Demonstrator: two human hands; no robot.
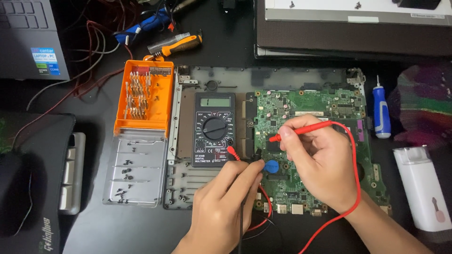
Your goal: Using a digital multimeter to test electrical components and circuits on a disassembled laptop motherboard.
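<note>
While the right hand (pixel 320 162) pinches a red probe (pixel 301 130), tip down on the green circuit board (pixel 329 106), the left hand (pixel 226 197) pinches a black probe (pixel 258 154) just beside it — mid-measurement, it seems. Next calls for steady tips — the multimeter (pixel 214 129) sits left of both grips.

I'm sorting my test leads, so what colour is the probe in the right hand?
Red: the probe and its lead are red, held by the right hand. Seen best in the head view.
</note>
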